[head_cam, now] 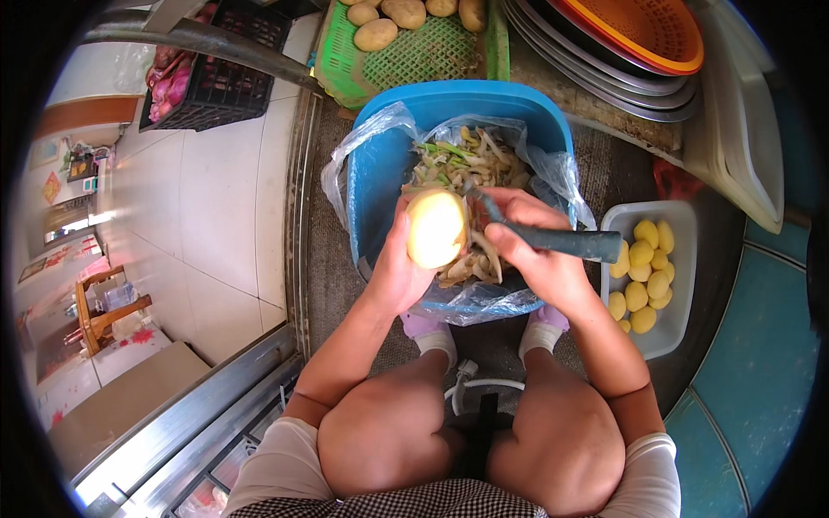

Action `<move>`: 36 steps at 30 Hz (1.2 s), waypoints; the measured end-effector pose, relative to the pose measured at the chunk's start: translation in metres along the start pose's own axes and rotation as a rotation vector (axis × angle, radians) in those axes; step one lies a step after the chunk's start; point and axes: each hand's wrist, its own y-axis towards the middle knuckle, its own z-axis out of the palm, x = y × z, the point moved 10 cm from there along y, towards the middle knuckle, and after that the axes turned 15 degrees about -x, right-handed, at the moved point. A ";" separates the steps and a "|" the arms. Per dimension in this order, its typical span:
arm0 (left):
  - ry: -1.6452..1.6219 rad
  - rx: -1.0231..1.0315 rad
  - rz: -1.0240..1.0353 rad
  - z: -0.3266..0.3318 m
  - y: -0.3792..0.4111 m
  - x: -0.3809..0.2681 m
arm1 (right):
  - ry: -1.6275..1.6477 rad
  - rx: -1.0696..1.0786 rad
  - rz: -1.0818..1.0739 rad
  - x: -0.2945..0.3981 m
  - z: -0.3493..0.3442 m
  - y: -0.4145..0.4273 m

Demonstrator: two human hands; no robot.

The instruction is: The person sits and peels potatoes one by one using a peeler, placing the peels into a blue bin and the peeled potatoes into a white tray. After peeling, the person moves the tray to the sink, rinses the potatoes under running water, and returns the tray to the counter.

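My left hand (pixel 396 270) holds a largely peeled pale yellow potato (pixel 436 228) above a blue plastic bin (pixel 463 92). A small brown patch shows low on the potato's right side. In my right hand (pixel 541 256) is a peeler with a dark handle (pixel 570 242), its head at the potato's right edge; the blade itself is hard to make out. A clear plastic bag (pixel 562 171) lines the bin, and vegetable peelings (pixel 476 158) with some green pieces lie inside. At the right, several peeled potatoes (pixel 638 294) lie in a grey plastic tub (pixel 681 330).
Unpeeled potatoes (pixel 376 35) lie in a green plastic basket (pixel 337 71) beyond the bin. Metal trays (pixel 673 103) and an orange colander (pixel 641 26) are stacked at the upper right. A black crate (pixel 223 97) of red onions (pixel 171 96) stands at the upper left. A white cable (pixel 455 398) lies between my feet.
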 end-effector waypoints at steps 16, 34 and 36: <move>0.210 -0.048 0.261 0.000 0.003 -0.012 | 0.022 0.167 -0.014 0.001 0.016 -0.011; -0.074 0.183 0.019 0.009 0.001 -0.004 | -0.028 0.001 0.274 -0.015 0.001 -0.007; -0.150 0.087 -0.021 0.008 0.002 -0.004 | -0.002 0.026 0.175 -0.008 0.004 -0.005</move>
